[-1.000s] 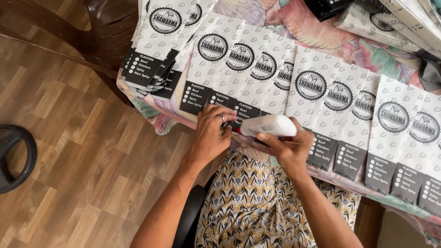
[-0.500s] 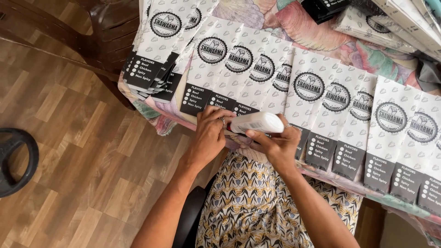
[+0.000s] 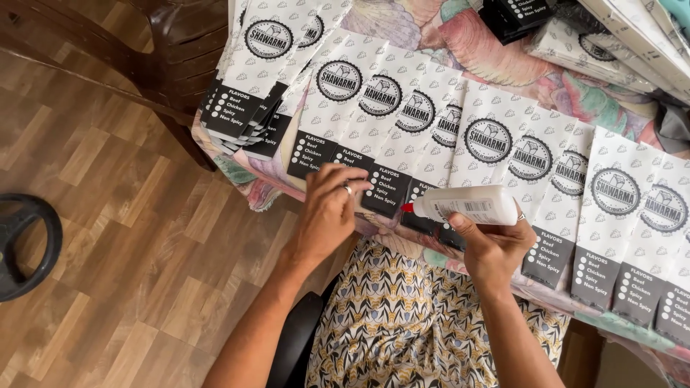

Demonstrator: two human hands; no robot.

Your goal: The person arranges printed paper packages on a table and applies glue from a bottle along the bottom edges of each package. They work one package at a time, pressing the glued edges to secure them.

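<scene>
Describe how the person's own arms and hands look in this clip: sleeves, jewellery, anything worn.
Both forearms are bare, with no sleeves, watch or bracelet in view. The left hand wears a thin ring on one finger. The right hand also shows a small ring on a finger. No gloves on either hand. Below the arms lies a patterned garment in cream, black and yellow.

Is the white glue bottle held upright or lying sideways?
Sideways. The right hand grips the glue bottle level, red tip pointing toward the left hand, above the paper bags.
</scene>
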